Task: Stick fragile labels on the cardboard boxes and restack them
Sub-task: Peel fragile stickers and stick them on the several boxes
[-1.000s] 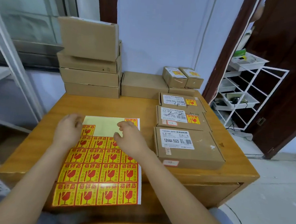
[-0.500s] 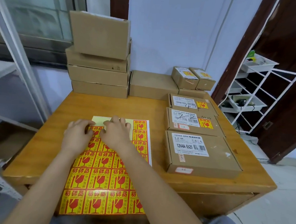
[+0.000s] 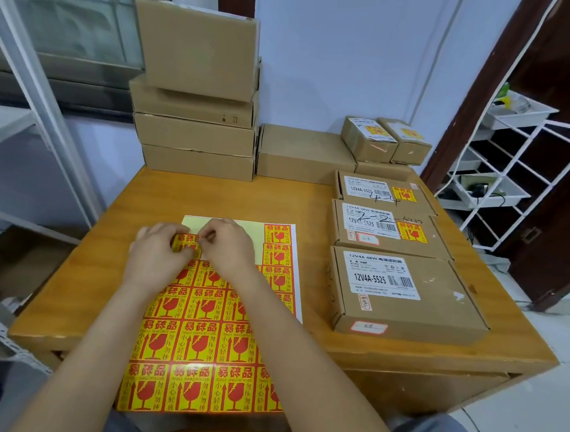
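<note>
A sheet of yellow-and-red fragile labels (image 3: 207,342) lies on the wooden table (image 3: 384,361) in front of me, its top rows partly bare. My left hand (image 3: 156,254) and my right hand (image 3: 229,245) meet over the sheet's upper left. Their fingertips pinch one label (image 3: 185,242) that curls up off the backing. To the right stand three flat cardboard boxes in a row. The near box (image 3: 438,314) bears no fragile label. The middle box (image 3: 390,228) and the far box (image 3: 380,190) each carry one.
A stack of plain cardboard boxes (image 3: 196,108) stands at the table's back left, with one low box (image 3: 304,154) beside it. Two small labelled boxes (image 3: 385,140) sit at the back right. A white wire rack (image 3: 502,170) stands right of the table; metal shelving (image 3: 22,96) on the left.
My right hand moved left across the sheet to join my left hand. Both now pinch a label that lifts from the backing. The camera tilted closer to the table.
</note>
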The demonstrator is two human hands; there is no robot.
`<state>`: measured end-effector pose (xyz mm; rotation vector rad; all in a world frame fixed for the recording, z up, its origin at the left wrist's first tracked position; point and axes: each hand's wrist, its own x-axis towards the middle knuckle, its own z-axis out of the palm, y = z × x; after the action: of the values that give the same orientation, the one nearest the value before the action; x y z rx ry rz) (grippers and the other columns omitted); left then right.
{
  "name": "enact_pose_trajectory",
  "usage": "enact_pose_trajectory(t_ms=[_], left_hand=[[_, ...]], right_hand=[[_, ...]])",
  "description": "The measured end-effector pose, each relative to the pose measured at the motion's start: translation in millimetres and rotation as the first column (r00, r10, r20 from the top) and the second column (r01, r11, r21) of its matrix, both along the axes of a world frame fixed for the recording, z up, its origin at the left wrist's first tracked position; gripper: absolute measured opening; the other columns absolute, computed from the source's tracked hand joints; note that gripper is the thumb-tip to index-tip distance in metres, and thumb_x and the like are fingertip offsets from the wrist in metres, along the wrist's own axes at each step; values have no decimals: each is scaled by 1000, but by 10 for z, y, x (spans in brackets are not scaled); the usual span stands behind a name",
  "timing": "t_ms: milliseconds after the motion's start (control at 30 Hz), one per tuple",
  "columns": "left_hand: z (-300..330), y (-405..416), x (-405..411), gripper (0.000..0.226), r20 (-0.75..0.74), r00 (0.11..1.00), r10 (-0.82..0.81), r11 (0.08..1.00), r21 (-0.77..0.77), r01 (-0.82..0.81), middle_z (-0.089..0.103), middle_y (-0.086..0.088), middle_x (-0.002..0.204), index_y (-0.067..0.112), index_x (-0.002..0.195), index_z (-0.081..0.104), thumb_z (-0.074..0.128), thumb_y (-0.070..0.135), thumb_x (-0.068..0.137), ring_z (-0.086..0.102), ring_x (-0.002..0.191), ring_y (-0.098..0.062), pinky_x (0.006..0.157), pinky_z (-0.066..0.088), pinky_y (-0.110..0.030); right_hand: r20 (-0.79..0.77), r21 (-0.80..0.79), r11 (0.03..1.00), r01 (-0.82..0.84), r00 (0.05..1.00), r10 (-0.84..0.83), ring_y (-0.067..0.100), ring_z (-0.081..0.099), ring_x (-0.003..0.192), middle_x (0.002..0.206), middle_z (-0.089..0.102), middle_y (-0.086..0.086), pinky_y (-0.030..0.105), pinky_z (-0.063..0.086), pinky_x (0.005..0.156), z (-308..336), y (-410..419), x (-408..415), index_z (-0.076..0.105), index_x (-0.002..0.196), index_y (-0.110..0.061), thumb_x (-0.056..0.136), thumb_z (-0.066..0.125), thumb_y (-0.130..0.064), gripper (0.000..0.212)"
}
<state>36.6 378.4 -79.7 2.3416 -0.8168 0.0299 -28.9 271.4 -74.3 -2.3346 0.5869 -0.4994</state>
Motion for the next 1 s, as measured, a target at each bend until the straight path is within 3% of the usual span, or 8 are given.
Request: enact_pose_trajectory(t_ms=[167, 300, 533, 700, 867, 1000], left_hand=[[45, 64, -14, 47, -75, 995, -66, 998, -15, 65, 56, -12, 127, 11, 128, 55, 66, 12, 82, 37, 125, -29, 97, 33, -37], [79, 148, 8, 59, -148, 980, -129, 991, 10, 132, 53, -10, 130, 14, 137, 45, 69, 14, 83, 38, 127, -26, 98, 33, -36], [78, 212, 114, 66, -254, 942, -219, 975, -25, 220, 53, -6, 132, 19, 142, 40, 70, 13, 83, 39, 129, -27, 106, 35, -48], [93, 189, 43, 65, -267, 941, -207, 978, -72, 194, 51, -1, 128, 21, 141, 39, 68, 10, 84, 41, 126, -25, 103, 38, -48], [203, 170, 1, 60, -431, 885, -176, 949, -312, 37, 48, 2, 134, 15, 144, 33, 59, 10, 90, 41, 125, -16, 99, 31, -30], [373, 192, -97, 47, -446, 885, -137, 889, -449, -89, 55, 4, 126, 19, 138, 42, 56, 22, 93, 48, 120, -17, 98, 35, -33]], right_hand=[[-30, 118, 993, 2, 1000, 1, 21, 62, 92, 95, 71, 1, 34, 50, 73, 84, -85, 13, 72, 87, -14, 88, 56, -16, 16], [-9, 90, 996, 15, 1000, -14, 18, 62, 90, 95, 71, -2, 34, 51, 70, 46, -82, -3, 72, 87, -18, 89, 55, -18, 17], [33, 82, 994, 68, 997, -71, 18, 62, 86, 92, 69, -1, 33, 48, 64, 30, -99, 16, 68, 92, -18, 92, 53, -22, 16], [55, 165, 985, 57, 996, -67, 15, 61, 82, 93, 70, -2, 29, 46, 63, 36, -96, 5, 68, 91, -18, 92, 54, -23, 15], [140, 355, 935, -10, 989, -42, 14, 58, 84, 95, 69, 7, 35, 50, 80, 148, -128, -60, 68, 90, -8, 90, 56, -12, 13], [219, 383, 921, -76, 976, -11, 11, 55, 84, 90, 64, 0, 21, 45, 75, 332, -204, -229, 68, 91, -8, 91, 57, -12, 11]])
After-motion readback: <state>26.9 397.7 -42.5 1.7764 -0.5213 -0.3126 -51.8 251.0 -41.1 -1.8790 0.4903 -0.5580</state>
